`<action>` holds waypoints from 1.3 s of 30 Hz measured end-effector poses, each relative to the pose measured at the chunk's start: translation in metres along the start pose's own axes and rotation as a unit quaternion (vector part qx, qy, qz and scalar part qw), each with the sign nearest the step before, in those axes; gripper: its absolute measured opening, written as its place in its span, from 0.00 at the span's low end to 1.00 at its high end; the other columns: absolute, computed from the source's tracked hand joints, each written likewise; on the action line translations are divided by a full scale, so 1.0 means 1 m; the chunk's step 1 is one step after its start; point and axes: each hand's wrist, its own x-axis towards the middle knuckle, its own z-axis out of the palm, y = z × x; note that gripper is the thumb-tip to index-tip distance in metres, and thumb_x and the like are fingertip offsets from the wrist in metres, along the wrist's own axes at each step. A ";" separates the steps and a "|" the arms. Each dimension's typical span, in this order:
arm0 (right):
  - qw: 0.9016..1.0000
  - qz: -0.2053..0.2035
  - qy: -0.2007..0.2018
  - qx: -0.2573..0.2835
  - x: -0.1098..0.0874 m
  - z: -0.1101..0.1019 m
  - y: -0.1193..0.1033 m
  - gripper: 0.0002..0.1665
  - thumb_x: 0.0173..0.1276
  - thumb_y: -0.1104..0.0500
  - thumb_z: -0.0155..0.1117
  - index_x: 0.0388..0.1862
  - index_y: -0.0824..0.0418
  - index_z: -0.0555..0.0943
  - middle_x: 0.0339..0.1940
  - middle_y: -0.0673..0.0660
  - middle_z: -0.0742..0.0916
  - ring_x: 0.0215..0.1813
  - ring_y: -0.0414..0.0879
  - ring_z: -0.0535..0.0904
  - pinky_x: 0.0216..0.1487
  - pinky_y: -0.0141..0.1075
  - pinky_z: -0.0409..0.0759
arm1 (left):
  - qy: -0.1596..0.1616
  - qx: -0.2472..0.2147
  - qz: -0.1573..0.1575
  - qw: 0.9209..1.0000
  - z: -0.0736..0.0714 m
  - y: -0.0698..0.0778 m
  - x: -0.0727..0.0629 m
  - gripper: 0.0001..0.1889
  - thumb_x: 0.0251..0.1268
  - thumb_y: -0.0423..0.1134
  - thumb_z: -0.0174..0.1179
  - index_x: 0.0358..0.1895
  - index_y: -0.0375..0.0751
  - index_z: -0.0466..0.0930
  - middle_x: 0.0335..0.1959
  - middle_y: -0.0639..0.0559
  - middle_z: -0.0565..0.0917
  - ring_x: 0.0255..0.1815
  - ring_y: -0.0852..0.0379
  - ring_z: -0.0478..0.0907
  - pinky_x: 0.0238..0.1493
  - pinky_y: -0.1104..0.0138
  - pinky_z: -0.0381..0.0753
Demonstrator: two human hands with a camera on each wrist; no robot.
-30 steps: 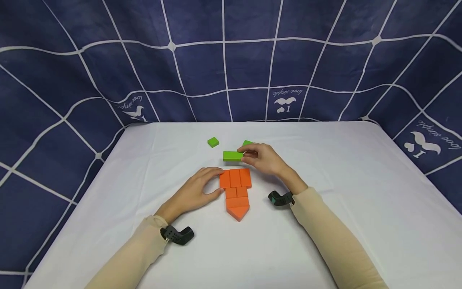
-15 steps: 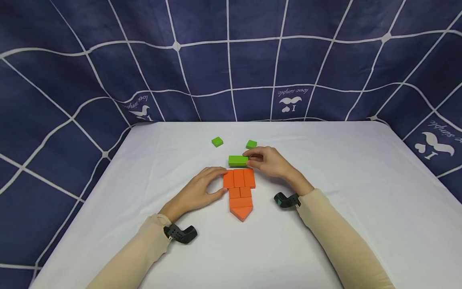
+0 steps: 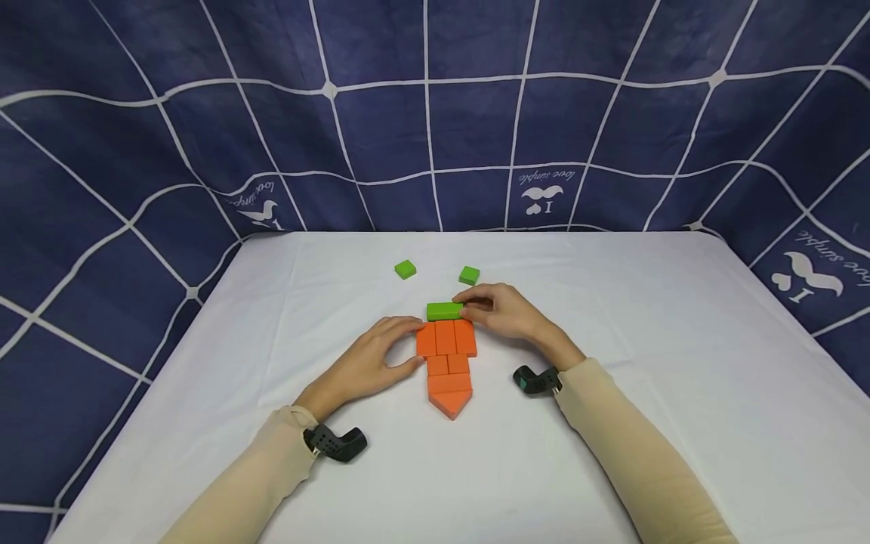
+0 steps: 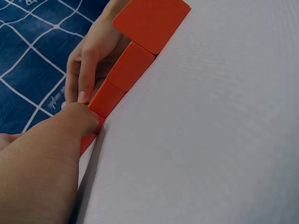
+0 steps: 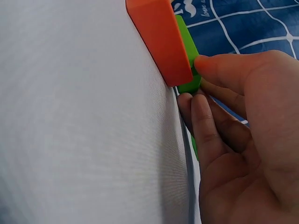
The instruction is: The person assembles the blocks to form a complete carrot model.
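Observation:
Orange blocks lie together on the white tabletop: a row of three rectangles, two small blocks below, then another rectangle (image 3: 449,383) and a triangle (image 3: 451,403) pointing toward me. With thumb and index finger my left hand (image 3: 370,361) holds the leftmost orange block (image 3: 426,340) of the row at its near and far ends. My right hand (image 3: 501,310) pinches the right end of a long green block (image 3: 443,311) lying just beyond that row. From the right wrist view, the green block (image 5: 189,44) sits close behind an orange block (image 5: 163,42).
Two small green blocks lie farther back, one on the left (image 3: 405,270) and one on the right (image 3: 469,275). A white cloth (image 3: 612,302) covers the table. Blue checked curtains (image 3: 381,136) hang at the back and sides. Each wrist wears a black camera strap.
My right hand has brought the long green block down and toward me, from above the table to right behind the orange row. My left hand has stayed at the leftmost orange block.

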 end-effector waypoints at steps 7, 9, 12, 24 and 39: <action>1.000 -0.004 -0.021 0.016 0.001 -0.001 0.002 0.19 0.74 0.58 0.64 0.62 0.58 0.84 0.61 0.56 0.86 0.63 0.48 0.83 0.68 0.40 0.80 | -0.005 -0.004 -0.004 1.000 -0.002 0.000 0.001 0.29 0.68 0.49 0.68 0.70 0.46 0.76 0.69 0.53 0.78 0.71 0.53 0.72 0.76 0.55 0.70; 1.000 -0.005 -0.024 0.018 0.001 -0.001 0.002 0.18 0.75 0.58 0.64 0.62 0.58 0.83 0.61 0.56 0.86 0.64 0.48 0.83 0.68 0.41 0.80 | -0.006 -0.004 -0.003 1.000 -0.003 0.000 0.001 0.29 0.68 0.49 0.68 0.70 0.46 0.76 0.69 0.53 0.78 0.71 0.53 0.72 0.76 0.54 0.70; 0.999 -0.009 -0.028 0.022 0.001 -0.001 0.003 0.19 0.75 0.59 0.63 0.62 0.59 0.83 0.61 0.56 0.86 0.64 0.48 0.83 0.68 0.42 0.79 | -0.006 -0.003 -0.003 1.000 -0.003 0.000 0.002 0.29 0.68 0.48 0.68 0.69 0.46 0.76 0.69 0.52 0.78 0.71 0.53 0.72 0.76 0.55 0.70; 0.999 -0.015 -0.033 0.015 0.002 0.000 0.004 0.17 0.76 0.59 0.62 0.61 0.56 0.85 0.58 0.53 0.87 0.58 0.45 0.82 0.67 0.41 0.79 | -0.003 -0.002 -0.006 1.000 -0.001 -0.002 0.000 0.29 0.68 0.48 0.68 0.69 0.46 0.76 0.69 0.52 0.78 0.71 0.53 0.72 0.76 0.54 0.71; 1.000 -0.016 0.025 0.008 0.001 0.001 0.007 0.15 0.76 0.58 0.62 0.58 0.55 0.86 0.58 0.53 0.88 0.58 0.46 0.83 0.64 0.44 0.82 | -0.001 -0.002 0.002 1.000 -0.001 -0.001 -0.001 0.29 0.68 0.48 0.68 0.70 0.45 0.76 0.69 0.52 0.78 0.71 0.53 0.73 0.76 0.55 0.70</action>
